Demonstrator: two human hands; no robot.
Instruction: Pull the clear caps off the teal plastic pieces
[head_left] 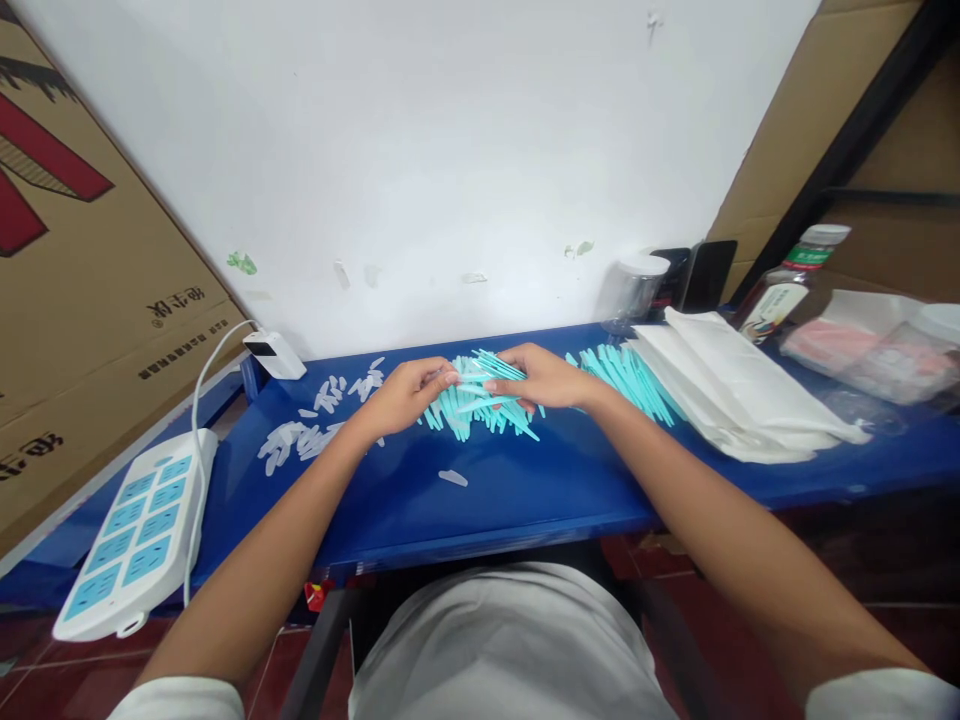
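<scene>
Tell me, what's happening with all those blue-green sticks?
A person sits at a blue table with both hands in a pile of turquoise sticks. The left hand and right hand meet over it, fingertips touching sticks; whether they grip one is hard to tell. Small clear caps lie scattered to the left, with one loose cap nearer the front edge. A second bunch of sticks and a stack of white bags lie to the right.

A turquoise stick [474, 378] is pinched by the fingers of the left hand [409, 392] and right hand [540, 378], just above the pile of sticks [480, 415] on the blue desk [525, 490]. Clear caps [300, 440] are scattered left of the pile, and white bags [742, 400] are stacked to its right.
</scene>
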